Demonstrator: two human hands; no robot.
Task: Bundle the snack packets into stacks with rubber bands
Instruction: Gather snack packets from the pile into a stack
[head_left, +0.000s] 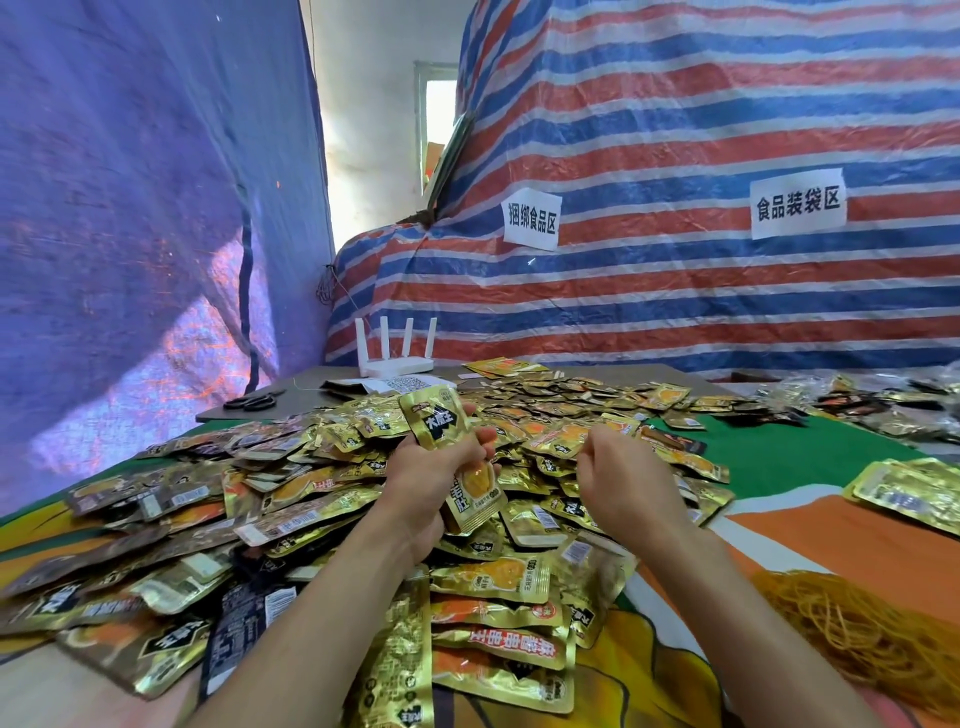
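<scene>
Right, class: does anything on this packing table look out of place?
The white router stands at the far edge behind the loose packet heap; it is no bundling tool.

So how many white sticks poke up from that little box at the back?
4. All antennas stand in one row on the white router behind the snack packet pile: far left, left-middle, right-middle, far right. None seems hidden.

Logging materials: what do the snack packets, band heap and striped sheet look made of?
Snack packets: glossy metallised foil-plastic, probably; they glint gold and crease. Rubber bands: matte yellow-orange rubber, apparently; thin tangled loops. Striped sheet: woven plastic tarpaulin, likely; crinkled, faint sheen.
</scene>
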